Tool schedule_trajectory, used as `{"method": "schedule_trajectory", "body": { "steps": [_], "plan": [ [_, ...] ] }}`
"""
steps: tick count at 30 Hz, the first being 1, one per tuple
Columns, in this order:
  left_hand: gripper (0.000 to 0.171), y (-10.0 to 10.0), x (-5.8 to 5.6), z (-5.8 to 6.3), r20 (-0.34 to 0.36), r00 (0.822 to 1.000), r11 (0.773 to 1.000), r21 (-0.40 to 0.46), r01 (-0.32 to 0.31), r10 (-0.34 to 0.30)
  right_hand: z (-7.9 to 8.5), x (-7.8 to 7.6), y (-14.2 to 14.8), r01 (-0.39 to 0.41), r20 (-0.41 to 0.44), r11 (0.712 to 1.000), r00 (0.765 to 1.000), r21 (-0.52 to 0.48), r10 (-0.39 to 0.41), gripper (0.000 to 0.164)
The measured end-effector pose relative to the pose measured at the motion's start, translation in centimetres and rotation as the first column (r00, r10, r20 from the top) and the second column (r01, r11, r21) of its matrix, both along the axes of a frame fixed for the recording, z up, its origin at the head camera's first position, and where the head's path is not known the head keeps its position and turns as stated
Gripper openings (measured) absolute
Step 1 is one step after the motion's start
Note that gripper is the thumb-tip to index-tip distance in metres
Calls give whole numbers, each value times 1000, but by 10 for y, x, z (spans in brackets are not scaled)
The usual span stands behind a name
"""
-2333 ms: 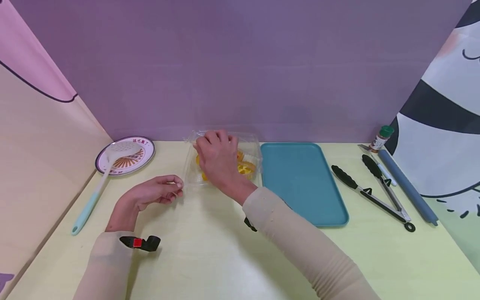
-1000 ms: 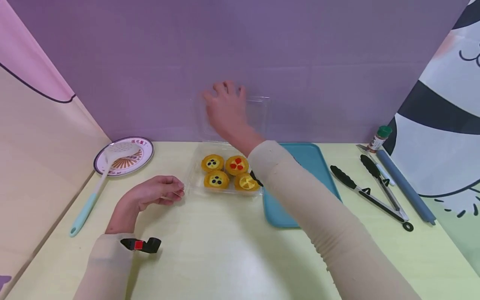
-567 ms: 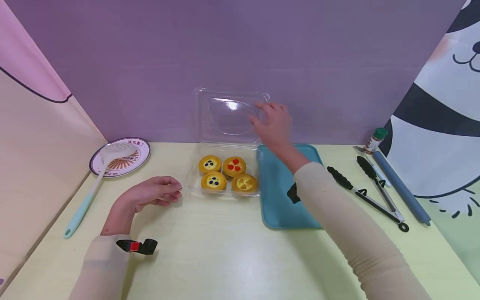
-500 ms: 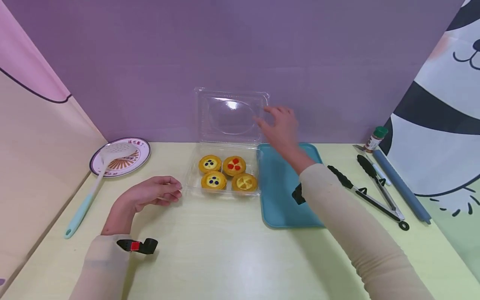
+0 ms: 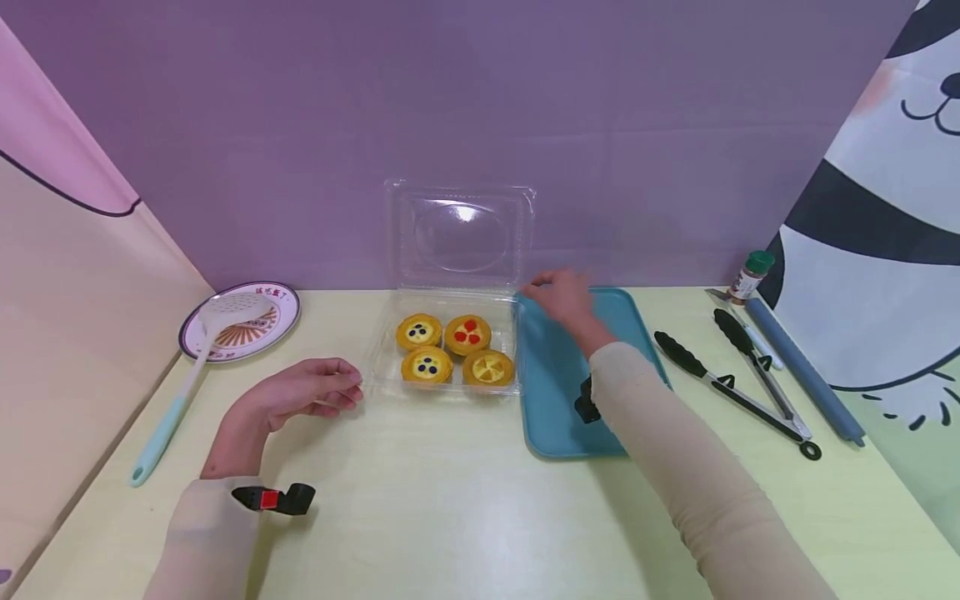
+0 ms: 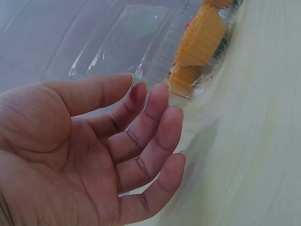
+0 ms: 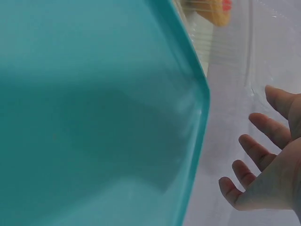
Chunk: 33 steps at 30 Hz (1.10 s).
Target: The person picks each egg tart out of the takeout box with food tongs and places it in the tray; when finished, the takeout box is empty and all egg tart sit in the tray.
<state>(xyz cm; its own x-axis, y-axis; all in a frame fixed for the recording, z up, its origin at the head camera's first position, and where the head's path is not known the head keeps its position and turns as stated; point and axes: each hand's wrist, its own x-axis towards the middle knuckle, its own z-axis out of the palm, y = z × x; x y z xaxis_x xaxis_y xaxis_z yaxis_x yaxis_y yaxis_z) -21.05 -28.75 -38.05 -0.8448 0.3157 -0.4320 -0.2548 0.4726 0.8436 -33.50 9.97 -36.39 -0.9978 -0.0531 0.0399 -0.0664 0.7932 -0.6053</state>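
Observation:
A clear plastic clamshell container (image 5: 381, 379) stands with its lid (image 5: 465, 237) raised against the backdrop. Inside its base sit several egg tarts (image 5: 488, 367), topped with blue dots, red pieces or yellow wedges. My left hand (image 5: 307, 392), fingers loosely curled, is beside the container's front left side; in the left wrist view its fingertips (image 6: 160, 94) overlap the plastic edge. Above the far left part of the blue tray (image 5: 577, 400) hovers my right hand (image 5: 564, 300), holding nothing. Its fingers (image 7: 256, 150) look spread and relaxed in the right wrist view, close to the clear plastic.
On the left, a white skimmer (image 5: 232, 308) with a mint handle lies across a patterned plate (image 5: 281, 329). Right of the tray are black-handled tongs (image 5: 757, 408), a grey-blue rod (image 5: 806, 371) and a green-capped spice jar (image 5: 750, 279). A purple backdrop (image 5: 637, 150) closes off the back.
My right hand swung the container's lid up and back, let it go, then moved right and down over the tray. My left hand has stayed beside the container.

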Motion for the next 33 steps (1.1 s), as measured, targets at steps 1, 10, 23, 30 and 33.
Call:
{"method": "schedule_trajectory", "body": {
  "steps": [1,10,23,30,33],
  "plan": [
    [43,0,0,0,0,1000,1000,0,-1,1,-2,-1,-2,4,6,1000,1000,-2,-4,38],
    [37,-2,0,-1,-3,1000,1000,-1,10,-10,-12,-4,-14,76,42,989,997,-124,-71,31],
    [33,-1,-3,-2,-9,1000,1000,5,22,-22,-9,-10,-21,122,52,972,992,-202,-113,27],
    [35,1,-4,-2,-9,1000,1000,-5,30,-30,-6,-11,-18,98,35,978,995,-182,-93,27],
    [38,0,-4,-2,-7,999,999,-10,38,-38,-5,-9,-13,70,33,983,997,-171,-66,31]
  ]
}}
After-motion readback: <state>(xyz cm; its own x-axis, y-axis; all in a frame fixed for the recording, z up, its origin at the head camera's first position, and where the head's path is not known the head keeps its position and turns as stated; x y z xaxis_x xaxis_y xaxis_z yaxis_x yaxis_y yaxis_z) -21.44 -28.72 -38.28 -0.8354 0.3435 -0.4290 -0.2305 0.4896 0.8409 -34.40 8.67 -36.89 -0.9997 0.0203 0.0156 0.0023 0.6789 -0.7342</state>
